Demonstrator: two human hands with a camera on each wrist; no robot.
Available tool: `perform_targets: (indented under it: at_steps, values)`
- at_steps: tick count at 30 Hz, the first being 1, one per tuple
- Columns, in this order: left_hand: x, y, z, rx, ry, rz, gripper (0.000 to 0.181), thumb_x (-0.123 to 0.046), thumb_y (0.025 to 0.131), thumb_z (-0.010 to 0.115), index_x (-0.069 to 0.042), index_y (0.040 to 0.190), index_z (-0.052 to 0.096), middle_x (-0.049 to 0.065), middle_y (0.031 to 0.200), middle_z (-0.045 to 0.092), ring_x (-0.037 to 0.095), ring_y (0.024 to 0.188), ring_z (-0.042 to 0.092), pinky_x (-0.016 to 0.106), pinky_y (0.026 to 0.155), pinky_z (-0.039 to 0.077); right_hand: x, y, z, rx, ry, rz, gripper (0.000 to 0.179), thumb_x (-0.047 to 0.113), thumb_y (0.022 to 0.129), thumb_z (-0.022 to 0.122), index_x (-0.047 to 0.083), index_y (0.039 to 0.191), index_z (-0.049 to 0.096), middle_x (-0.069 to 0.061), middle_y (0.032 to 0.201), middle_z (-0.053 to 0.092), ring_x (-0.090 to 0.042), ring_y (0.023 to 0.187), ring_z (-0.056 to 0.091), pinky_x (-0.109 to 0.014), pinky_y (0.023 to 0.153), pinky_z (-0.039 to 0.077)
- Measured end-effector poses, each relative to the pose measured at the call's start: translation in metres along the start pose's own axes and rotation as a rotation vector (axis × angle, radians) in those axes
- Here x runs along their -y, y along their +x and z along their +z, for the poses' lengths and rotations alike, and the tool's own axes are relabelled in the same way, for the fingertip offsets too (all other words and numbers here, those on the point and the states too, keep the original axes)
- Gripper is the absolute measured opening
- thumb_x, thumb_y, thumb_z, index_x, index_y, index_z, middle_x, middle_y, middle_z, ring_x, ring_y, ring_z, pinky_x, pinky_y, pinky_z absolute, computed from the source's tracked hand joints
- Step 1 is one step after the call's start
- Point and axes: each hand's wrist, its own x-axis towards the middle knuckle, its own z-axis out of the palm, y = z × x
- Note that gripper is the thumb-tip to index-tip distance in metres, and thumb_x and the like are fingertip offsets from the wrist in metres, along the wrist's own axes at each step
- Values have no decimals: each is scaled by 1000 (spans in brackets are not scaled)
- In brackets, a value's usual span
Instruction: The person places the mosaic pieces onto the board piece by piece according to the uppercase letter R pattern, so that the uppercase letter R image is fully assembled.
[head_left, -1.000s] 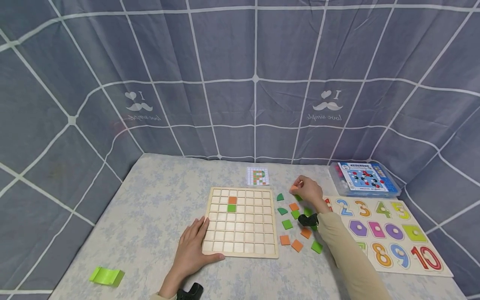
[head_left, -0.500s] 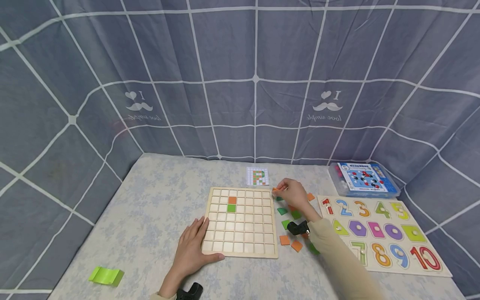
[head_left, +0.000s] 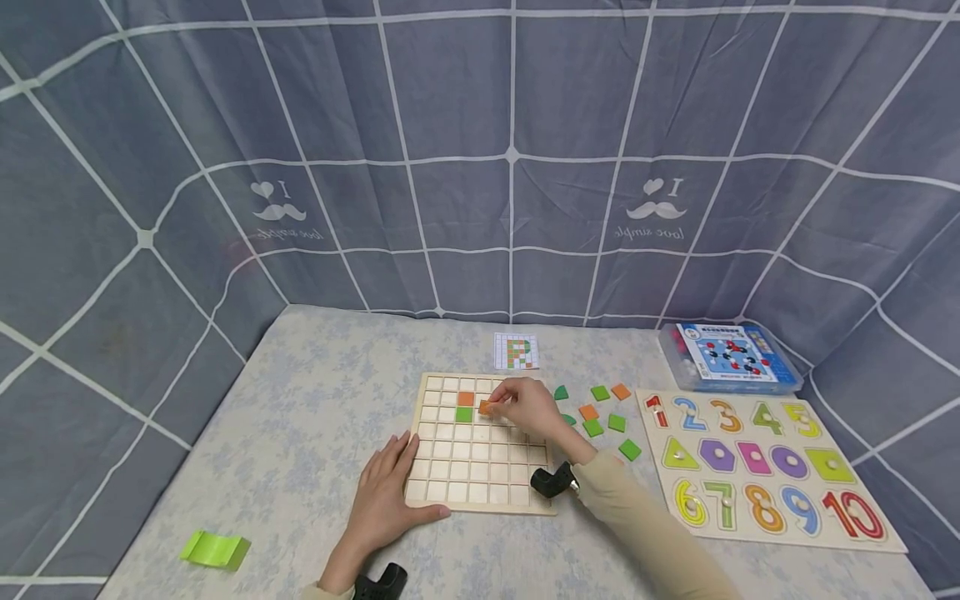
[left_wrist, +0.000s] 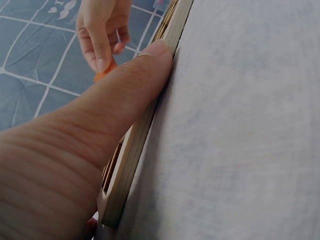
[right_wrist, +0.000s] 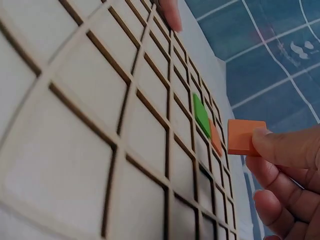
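Note:
An orange square tile (right_wrist: 241, 136) is pinched between the thumb and fingers of my right hand (head_left: 531, 408), held above the wooden grid board (head_left: 480, 493). In the right wrist view the tile hangs clear of the grid. Two tiles lie in neighbouring cells of the board, an orange tile (head_left: 466, 398) and, just below it, a green tile (head_left: 464, 414). My left hand (head_left: 384, 492) rests on the board's lower left corner, fingers along the left side and thumb on the near edge. The left wrist view shows that thumb (left_wrist: 125, 82) lying straight across the rim.
Loose green tiles (head_left: 617, 422), orange tiles (head_left: 588, 412) and green rounded pieces (head_left: 561, 392) lie right of the board. Behind it is a pattern card (head_left: 516, 351). A number puzzle (head_left: 772, 467) and a plastic box (head_left: 727, 358) stand right; a green curved block (head_left: 215, 550) lies left.
My right hand has carried the orange tile leftward from the loose pieces to over the board, uncovering pieces on the right. My left hand has stayed in place.

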Motion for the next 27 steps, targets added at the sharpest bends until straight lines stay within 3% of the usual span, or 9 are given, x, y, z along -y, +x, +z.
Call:
perform_targets:
  at_steps: [6, 16, 27]
  values:
    - [0, 0, 0, 6, -3, 10, 112, -63, 64, 77, 1, 146, 34, 19, 149, 30, 38, 138, 19, 57, 107, 16, 9, 0, 15, 56, 13, -3, 6, 22, 86, 72, 17, 82, 73, 12, 73, 62, -8, 59, 51, -26, 53, 42]
    - [1, -1, 0, 6, -11, 9, 112, -62, 65, 77, 0, 146, 33, 20, 149, 30, 39, 138, 19, 58, 106, 17, 19, 2, 32, 51, -40, -20, 7, 20, 85, 73, 20, 78, 72, 14, 69, 58, -4, 57, 50, -24, 55, 42]
    - [0, 0, 0, 14, -6, 6, 112, -62, 65, 77, 0, 146, 33, 19, 149, 30, 38, 138, 19, 59, 106, 17, 16, 0, 37, 80, -86, -61, 8, 20, 84, 74, 19, 76, 73, 13, 68, 58, -5, 54, 46, -24, 52, 40]
